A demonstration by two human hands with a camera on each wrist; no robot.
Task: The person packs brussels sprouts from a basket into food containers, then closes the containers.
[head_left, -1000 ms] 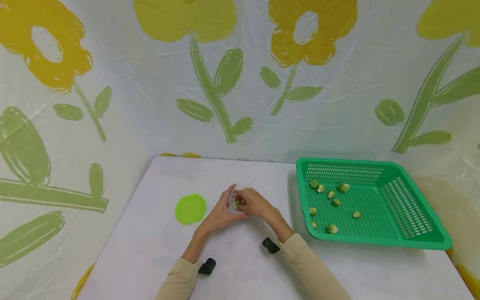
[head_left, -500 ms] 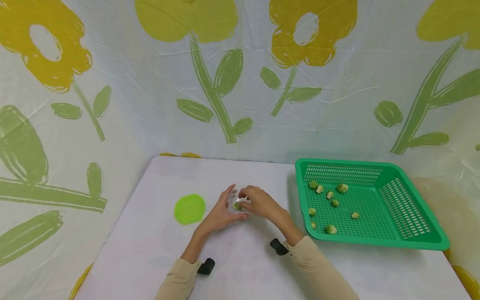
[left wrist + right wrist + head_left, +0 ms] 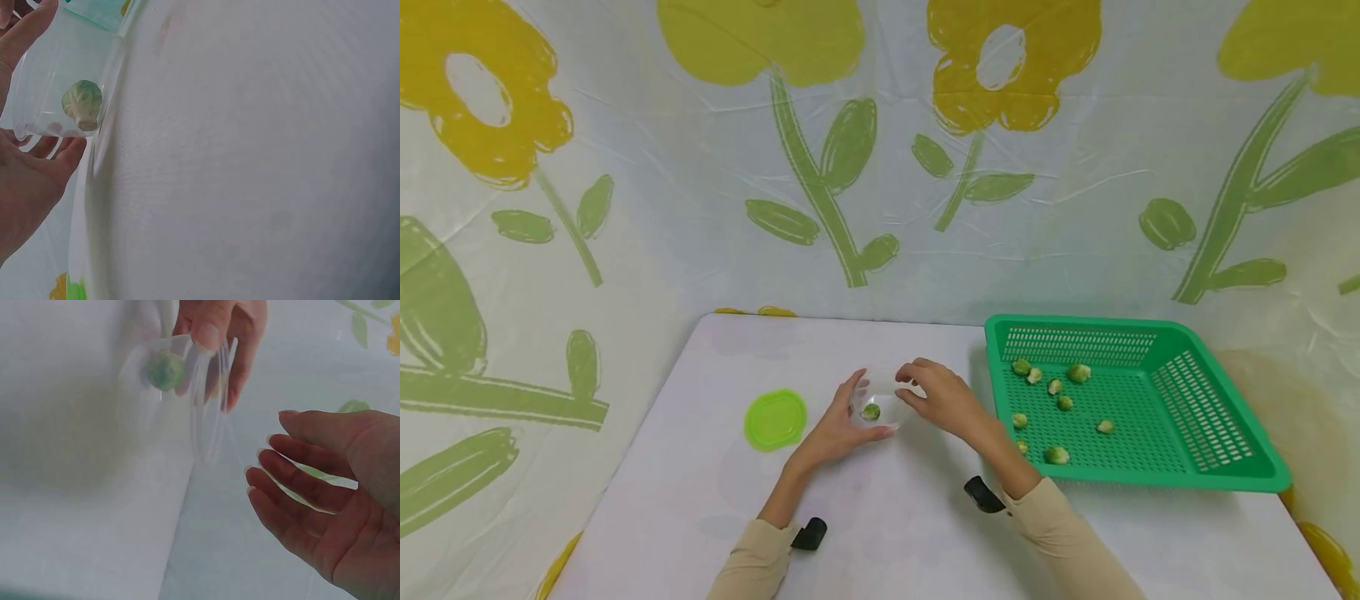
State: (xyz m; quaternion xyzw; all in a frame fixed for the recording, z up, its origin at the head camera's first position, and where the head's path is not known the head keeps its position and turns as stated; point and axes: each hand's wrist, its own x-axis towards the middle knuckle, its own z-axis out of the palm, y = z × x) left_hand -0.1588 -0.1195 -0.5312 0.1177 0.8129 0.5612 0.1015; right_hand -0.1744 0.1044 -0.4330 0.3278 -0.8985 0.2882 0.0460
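Observation:
My left hand (image 3: 835, 435) holds a clear plastic container (image 3: 891, 410) on the table, thumb on the near side and fingers on the far side. Inside lies one Brussels sprout (image 3: 870, 412), its pale cut stem showing in the left wrist view, where the container wall (image 3: 44, 75) is see-through. My right hand (image 3: 947, 400) hovers just right of the container, fingers loosely bent. In the right wrist view that hand (image 3: 337, 481) has nothing between thumb and fingers and is apart from the container.
To the left lies a flat bright green lid (image 3: 775, 419). On the right a green plastic basket (image 3: 1157, 475) holds several Brussels sprouts (image 3: 1078, 372), mostly towards its left side. The white table (image 3: 865, 533) meets a flower-printed cloth (image 3: 880, 192) behind.
My right hand has let go of the sprout, which now lies in the container, and has moved out to the right. The left hand keeps its hold on the container.

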